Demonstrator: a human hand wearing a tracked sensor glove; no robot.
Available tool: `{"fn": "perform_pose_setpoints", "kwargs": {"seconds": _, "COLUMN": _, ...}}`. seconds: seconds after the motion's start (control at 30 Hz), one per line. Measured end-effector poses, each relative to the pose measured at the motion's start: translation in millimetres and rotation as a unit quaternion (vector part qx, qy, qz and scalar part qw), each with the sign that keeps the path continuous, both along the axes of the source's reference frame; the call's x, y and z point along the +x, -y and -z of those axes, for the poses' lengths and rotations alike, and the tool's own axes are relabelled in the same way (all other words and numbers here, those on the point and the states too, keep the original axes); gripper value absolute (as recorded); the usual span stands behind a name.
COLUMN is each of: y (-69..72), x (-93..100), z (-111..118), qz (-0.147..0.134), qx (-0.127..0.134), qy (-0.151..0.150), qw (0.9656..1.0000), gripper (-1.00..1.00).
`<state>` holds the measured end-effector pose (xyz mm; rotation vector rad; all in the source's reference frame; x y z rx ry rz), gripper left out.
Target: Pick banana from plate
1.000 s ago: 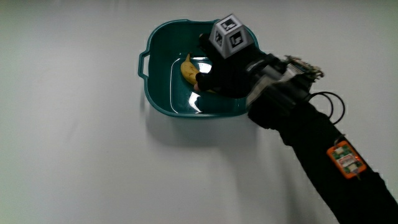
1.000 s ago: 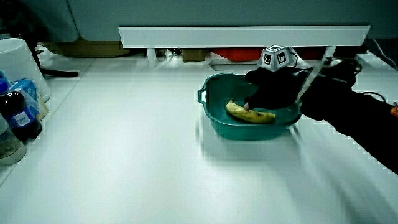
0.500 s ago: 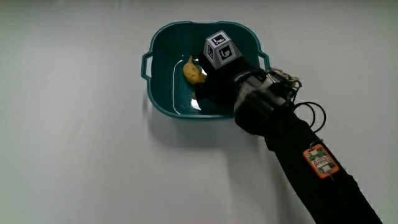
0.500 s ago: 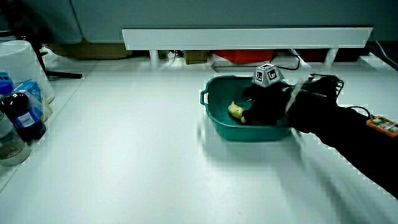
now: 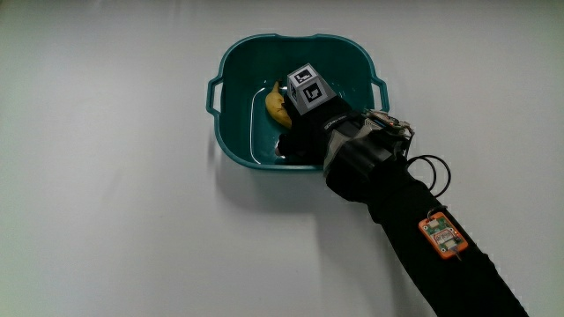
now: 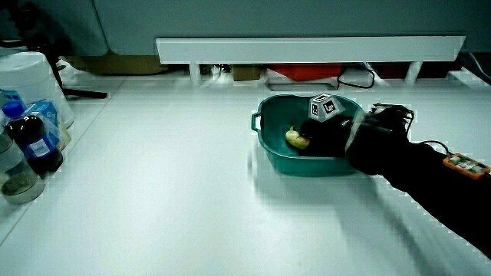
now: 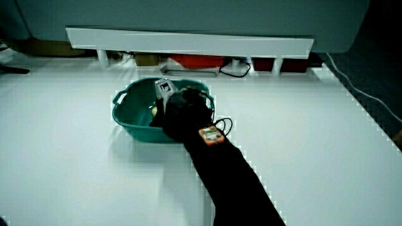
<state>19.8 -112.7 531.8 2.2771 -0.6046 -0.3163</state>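
The black-gloved hand (image 5: 310, 123) reaches down inside the teal plastic two-handled basin (image 5: 231, 132) on the white tabletop (image 5: 106, 202), covering most of the yellow banana (image 5: 277, 107); whether its fingers grip the banana, I cannot tell

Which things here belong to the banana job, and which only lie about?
Belong to the job:
- banana
- teal basin that holds it
- hand, down in the basin over the banana

Only lying about:
- dark bottle at the table's edge
- white tub beside it
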Motion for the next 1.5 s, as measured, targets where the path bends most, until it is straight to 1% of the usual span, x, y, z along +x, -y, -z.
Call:
{"fn": "perform_pose_setpoints", "kwargs": {"seconds": 0.03, "y": -0.3, "x": 0.3, "z": -1.6, "qz": 0.002, "qx": 0.003, "qy": -0.003, "qw": 1.0, "gripper": 0.11}}
{"fn": "perform_pose_setpoints", "kwargs": {"seconds": 0.07, "y": -0.9, "x": 0.5, "z": -0.6, "qz": 0.005, "qx": 0.018, "qy": -0.002, "qw": 0.9998, "gripper": 0.16}}
{"fn": "perform_pose_setpoints", "kwargs": {"seconds": 0.1, "y": -0.3, "x": 1.1, "z": -3.0, "qz": 0.004, "qx": 0.014, "qy": -0.004, "qw": 0.9999, "gripper": 0.21}}
{"fn": "perform_pose_setpoints", "kwargs": {"seconds": 0.17, "y": 0.5, "x": 1.3, "z": 1.1, "qz": 0.001, "qx": 0.03, "qy": 0.003, "qw": 0.9996, "gripper": 0.32}}
{"fn": "perform_pose_setpoints", "kwargs": {"seconds": 0.2, "y": 0.2, "x": 1.0, "z": 0.2, "qz": 0.004, "qx": 0.037, "qy": -0.003, "qw": 0.9993, "gripper": 0.37}}
{"fn": "perform_pose_setpoints", "kwargs": {"seconds": 0.23, "y": -0.7, "x": 0.3, "z": 4.2, "qz": 0.006, "qx": 0.044, "qy": 0.005, "qw": 0.999, "gripper": 0.42}}
{"fn": "perform_pose_setpoints", "kwargs": {"seconds": 0.27, "y": -0.8, "x": -0.2, "z": 3.0, "qz": 0.006, "qx": 0.052, "qy": -0.002, "qw": 0.9986, "gripper": 0.47}}
{"fn": "perform_pose_setpoints", "kwargs": {"seconds": 0.3, "y": -1.6, "x": -0.8, "z": 5.6, "qz": 0.012, "qx": 0.062, "qy": 0.002, "qw": 0.998, "gripper": 0.53}}
{"fn": "perform_pose_setpoints", "kwargs": {"seconds": 0.43, "y": -0.8, "x": 0.8, "z": 5.8, "qz": 0.01, "qx": 0.066, "qy": 0.0, "qw": 0.9978, "gripper": 0.74}}
{"fn": "perform_pose_setpoints", "kwargs": {"seconds": 0.5, "y": -0.6, "x": 2.0, "z": 5.0, "qz": 0.01, "qx": 0.064, "qy": 0.006, "qw": 0.9979, "gripper": 0.84}}
{"fn": "perform_pose_setpoints", "kwargs": {"seconds": 0.53, "y": -0.9, "x": 2.5, "z": 7.7, "qz": 0.01, "qx": 0.069, "qy": 0.009, "qw": 0.9976, "gripper": 0.89}}
{"fn": "perform_pose_setpoints", "kwargs": {"seconds": 0.57, "y": -0.2, "x": 3.8, "z": 6.0, "qz": 0.008, "qx": 0.066, "qy": 0.008, "qw": 0.9978, "gripper": 0.95}}
{"fn": "perform_pose_setpoints", "kwargs": {"seconds": 0.6, "y": 0.6, "x": 5.3, "z": 7.4, "qz": 0.003, "qx": 0.069, "qy": 0.015, "qw": 0.9975, "gripper": 1.0}}
{"fn": "perform_pose_setpoints", "kwargs": {"seconds": 0.63, "y": 1.8, "x": 6.7, "z": 8.3, "qz": -0.001, "qx": 0.072, "qy": 0.018, "qw": 0.9973, "gripper": 1.0}}
{"fn": "perform_pose_setpoints", "kwargs": {"seconds": 0.67, "y": 3.1, "x": 7.9, "z": 8.7, "qz": -0.004, "qx": 0.064, "qy": 0.022, "qw": 0.9977, "gripper": 1.0}}
{"fn": "perform_pose_setpoints", "kwargs": {"seconds": 0.7, "y": 4.1, "x": 8.5, "z": 12.2, "qz": -0.005, "qx": 0.074, "qy": 0.022, "qw": 0.997, "gripper": 1.0}}
{"fn": "perform_pose_setpoints", "kwargs": {"seconds": 0.73, "y": 5.0, "x": 8.9, "z": 17.2, "qz": -0.002, "qx": 0.079, "qy": 0.033, "qw": 0.9963, "gripper": 1.0}}
{"fn": "perform_pose_setpoints", "kwargs": {"seconds": 0.77, "y": 7.4, "x": 10.3, "z": 15.4, "qz": -0.006, "qx": 0.075, "qy": 0.028, "qw": 0.9968, "gripper": 1.0}}
{"fn": "perform_pose_setpoints", "kwargs": {"seconds": 0.8, "y": 8.4, "x": 10.7, "z": 20.5, "qz": -0.007, "qx": 0.082, "qy": 0.034, "qw": 0.996, "gripper": 1.0}}
{"fn": "perform_pose_setpoints", "kwargs": {"seconds": 0.83, "y": 10.3, "x": 10.9, "z": 22.2, "qz": -0.008, "qx": 0.076, "qy": 0.037, "qw": 0.9964, "gripper": 1.0}}
{"fn": "perform_pose_setpoints", "kwargs": {"seconds": 0.87, "y": 11.6, "x": 10.7, "z": 27.3, "qz": -0.007, "qx": 0.089, "qy": 0.04, "qw": 0.9952, "gripper": 1.0}}
{"fn": "perform_pose_setpoints", "kwargs": {"seconds": 0.9, "y": 13.2, "x": 10.8, "z": 31.5, "qz": -0.007, "qx": 0.091, "qy": 0.044, "qw": 0.9949, "gripper": 1.0}}
{"fn": "perform_pose_setpoints", "kwargs": {"seconds": 0.93, "y": 15.0, "x": 10.9, "z": 34.2, "qz": -0.008, "qx": 0.09, "qy": 0.042, "qw": 0.995, "gripper": 1.0}}
{"fn": "perform_pose_setpoints", "kwargs": {"seconds": 0.97, "y": 16.2, "x": 10.7, "z": 39.8, "qz": -0.005, "qx": 0.091, "qy": 0.05, "qw": 0.9946, "gripper": 1.0}}
{"fn": "perform_pose_setpoints", "kwargs": {"seconds": 1.03, "y": 19.6, "x": 11.7, "z": 45.5, "qz": -0.003, "qx": 0.094, "qy": 0.05, "qw": 0.9943, "gripper": 1.0}}
{"fn": "perform_pose_setpoints", "kwargs": {"seconds": 1.07, "y": 20.6, "x": 12.4, "z": 50.9, "qz": -0.003, "qx": 0.102, "qy": 0.053, "qw": 0.9934, "gripper": 1.0}}
{"fn": "perform_pose_setpoints", "kwargs": {"seconds": 1.1, "y": 21.0, "x": 13.1, "z": 57.3, "qz": -0.001, "qx": 0.104, "qy": 0.06, "qw": 0.9928, "gripper": 1.0}}
{"fn": "perform_pose_setpoints", "kwargs": {"seconds": 1.13, "y": 22.9, "x": 14.7, "z": 57.7, "qz": -0.003, "qx": 0.101, "qy": 0.061, "qw": 0.993, "gripper": 1.0}}
{"fn": "perform_pose_setpoints", "kwargs": {"seconds": 1.17, "y": 23.2, "x": 15.9, "z": 65.7, "qz": -0.003, "qx": 0.107, "qy": 0.071, "qw": 0.9917, "gripper": 1.0}}
{"fn": "perform_pose_setpoints", "kwargs": {"seconds": 1.2, "y": 23.9, "x": 18.2, "z": 70.1, "qz": -0.003, "qx": 0.109, "qy": 0.076, "qw": 0.9911, "gripper": 1.0}}
{"fn": "perform_pose_setpoints", "kwargs": {"seconds": 1.23, "y": 24.6, "x": 20.8, "z": 74.8, "qz": -0.003, "qx": 0.107, "qy": 0.085, "qw": 0.9906, "gripper": 1.0}}
{"fn": "perform_pose_setpoints", "kwargs": {"seconds": 1.27, "y": 24.2, "x": 23.1, "z": 84.1, "qz": -0.005, "qx": 0.122, "qy": 0.093, "qw": 0.9881, "gripper": 1.0}}
{"fn": "perform_pose_setpoints", "kwargs": {"seconds": 1.3, "y": 23.7, "x": 24.6, "z": 93.5, "qz": -0.002, "qx": 0.128, "qy": 0.104, "qw": 0.9863, "gripper": 1.0}}
{"fn": "perform_pose_setpoints", "kwargs": {"seconds": 1.37, "y": 25.7, "x": 29.6, "z": 102.5, "qz": -0.001, "qx": 0.129, "qy": 0.113, "qw": 0.9852, "gripper": 1.0}}
{"fn": "perform_pose_setpoints", "kwargs": {"seconds": 1.4, "y": 27.0, "x": 32.9, "z": 105.7, "qz": -0.002, "qx": 0.132, "qy": 0.112, "qw": 0.9849, "gripper": 1.0}}
{"fn": "perform_pose_setpoints", "kwargs": {"seconds": 1.43, "y": 28.5, "x": 36.5, "z": 109.4, "qz": -0.004, "qx": 0.119, "qy": 0.125, "qw": 0.985, "gripper": 1.0}}
{"fn": "perform_pose_setpoints", "kwargs": {"seconds": 1.47, "y": 27.6, "x": 39.1, "z": 119.9, "qz": -0.003, "qx": 0.134, "qy": 0.126, "qw": 0.9829, "gripper": 1.0}}
{"fn": "perform_pose_setpoints", "kwargs": {"seconds": 1.5, "y": 29.8, "x": 43.7, "z": 118.9, "qz": -0.004, "qx": 0.126, "qy": 0.125, "qw": 0.9841, "gripper": 1.0}}
